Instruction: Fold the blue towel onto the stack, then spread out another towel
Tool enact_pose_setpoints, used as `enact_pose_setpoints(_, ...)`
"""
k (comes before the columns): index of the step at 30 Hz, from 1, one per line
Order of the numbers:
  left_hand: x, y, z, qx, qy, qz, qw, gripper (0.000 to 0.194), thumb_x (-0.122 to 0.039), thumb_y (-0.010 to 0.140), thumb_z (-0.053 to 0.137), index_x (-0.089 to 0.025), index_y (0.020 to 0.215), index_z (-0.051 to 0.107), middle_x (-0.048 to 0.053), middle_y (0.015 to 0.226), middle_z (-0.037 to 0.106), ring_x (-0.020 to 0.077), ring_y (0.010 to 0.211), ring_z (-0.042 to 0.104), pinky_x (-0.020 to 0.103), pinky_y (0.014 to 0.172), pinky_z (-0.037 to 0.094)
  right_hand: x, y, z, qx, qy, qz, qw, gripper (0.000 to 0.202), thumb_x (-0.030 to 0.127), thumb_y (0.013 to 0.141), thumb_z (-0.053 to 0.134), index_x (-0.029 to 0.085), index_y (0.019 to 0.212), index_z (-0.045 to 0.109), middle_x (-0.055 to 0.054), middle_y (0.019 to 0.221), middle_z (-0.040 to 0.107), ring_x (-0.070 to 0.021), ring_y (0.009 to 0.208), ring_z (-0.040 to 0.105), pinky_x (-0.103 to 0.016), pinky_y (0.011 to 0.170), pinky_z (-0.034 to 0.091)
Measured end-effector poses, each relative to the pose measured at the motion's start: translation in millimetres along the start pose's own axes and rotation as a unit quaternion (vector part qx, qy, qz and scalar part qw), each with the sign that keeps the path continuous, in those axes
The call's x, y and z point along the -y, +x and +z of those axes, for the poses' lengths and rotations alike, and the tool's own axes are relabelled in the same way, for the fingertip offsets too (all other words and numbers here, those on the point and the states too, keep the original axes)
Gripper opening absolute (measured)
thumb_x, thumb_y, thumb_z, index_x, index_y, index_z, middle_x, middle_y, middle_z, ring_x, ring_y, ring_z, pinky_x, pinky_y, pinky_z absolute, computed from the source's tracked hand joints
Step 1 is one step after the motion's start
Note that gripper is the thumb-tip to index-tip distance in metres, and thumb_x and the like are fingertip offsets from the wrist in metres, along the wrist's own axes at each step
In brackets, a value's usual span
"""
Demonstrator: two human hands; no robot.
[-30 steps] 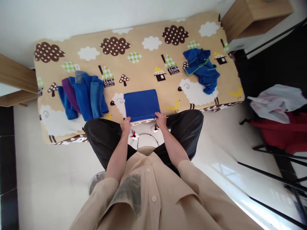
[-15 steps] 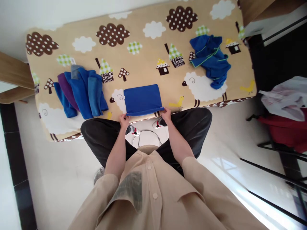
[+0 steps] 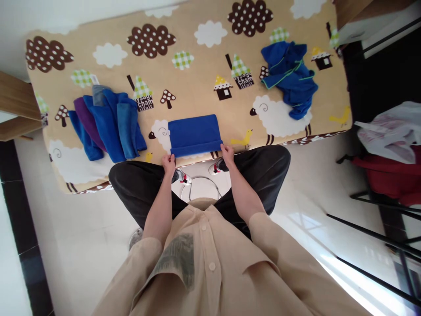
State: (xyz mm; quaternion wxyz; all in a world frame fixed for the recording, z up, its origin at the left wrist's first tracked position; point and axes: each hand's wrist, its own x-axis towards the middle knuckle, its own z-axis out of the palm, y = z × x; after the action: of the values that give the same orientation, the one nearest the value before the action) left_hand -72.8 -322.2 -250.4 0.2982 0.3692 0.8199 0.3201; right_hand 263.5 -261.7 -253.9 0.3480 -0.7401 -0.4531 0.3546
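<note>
A blue cloth lies flat near the front edge of the patterned bedspread, with a narrow strip folded up along its near side. My left hand pinches the near left corner of that strip. At the near right corner, my right hand has its fingers closed on the fold. Left of the cloth is a pile of rolled or folded blue and purple cloths. A crumpled blue cloth with green edging lies to the right.
My knees are against the front edge of the bed. A white plastic bag sits on a red item at the far right, near black metal bars. Wooden furniture stands at the left.
The near edge of the blue cloth has been turned up into a wider flat strip, both hands moving slightly away from me with it. The view has shifted a little.
</note>
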Motion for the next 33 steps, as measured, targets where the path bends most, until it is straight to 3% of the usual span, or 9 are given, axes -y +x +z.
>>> enact_pose_setpoints(4,-2.1,-1.4,-4.1,0.004,-0.004,-0.006,1.000,0.027,-0.040,0.093,0.057,-0.020,0.076,0.061,0.004,0.084,0.058,0.0216,0.091,0.058,0.036,0.098,0.047,2.0,-2.3,-1.3,-0.009,0.010,0.006,1.000,0.050,0.057,0.089,0.059,0.023,0.055,0.049,0.000,0.067,0.054,-0.0196,0.080,0.056,-0.035,0.090,0.050)
enact_pose_setpoints(7,-4.1,-2.3,-5.3,0.004,-0.022,-0.015,1.000,0.028,-0.041,0.092,0.059,-0.019,0.074,0.062,0.003,0.079,0.057,0.0203,0.086,0.058,0.034,0.093,0.048,3.0,-3.7,-0.6,-0.018,0.031,0.020,0.999,0.047,0.060,0.085,0.062,0.021,0.059,0.056,-0.001,0.070,0.059,-0.0196,0.079,0.058,-0.035,0.088,0.051)
enact_pose_setpoints(12,-8.9,-2.9,-3.3,-0.011,-0.059,-0.048,0.997,0.032,-0.048,0.089,0.066,-0.017,0.077,0.066,0.002,0.075,0.059,0.0179,0.076,0.057,0.031,0.083,0.049,3.5,-2.7,2.0,-0.015,0.075,0.049,0.996,0.046,0.062,0.075,0.071,0.017,0.079,0.067,-0.005,0.080,0.069,-0.0191,0.080,0.062,-0.034,0.084,0.054)
enact_pose_setpoints(18,-12.6,-1.3,-1.0,-0.014,-0.085,-0.061,0.994,0.032,-0.047,0.089,0.067,-0.015,0.088,0.070,0.004,0.081,0.064,0.0171,0.077,0.058,0.030,0.083,0.049,2.5,3.3,3.9,-0.016,0.060,0.064,0.996,0.060,0.063,0.074,0.073,0.013,0.107,0.068,-0.003,0.083,0.066,-0.0170,0.077,0.061,-0.031,0.079,0.054)
enact_pose_setpoints(25,-9.9,-0.6,-0.2,-0.027,-0.055,-0.069,0.996,0.029,-0.044,0.088,0.067,-0.015,0.086,0.068,0.005,0.083,0.064,0.0179,0.078,0.059,0.032,0.087,0.050,6.3,4.0,3.6,-0.001,0.074,0.064,0.995,0.046,0.059,0.081,0.068,0.014,0.088,0.067,-0.007,0.084,0.069,-0.0187,0.080,0.063,-0.033,0.082,0.054)
enact_pose_setpoints(33,-8.4,2.6,0.7,-0.031,-0.026,-0.052,0.998,0.025,-0.039,0.089,0.066,-0.016,0.080,0.065,0.004,0.079,0.062,0.0178,0.075,0.057,0.033,0.087,0.049,4.2,5.5,5.4,-0.007,0.058,0.063,0.996,0.037,0.052,0.081,0.069,0.016,0.086,0.065,-0.006,0.080,0.068,-0.0188,0.077,0.062,-0.034,0.083,0.053)
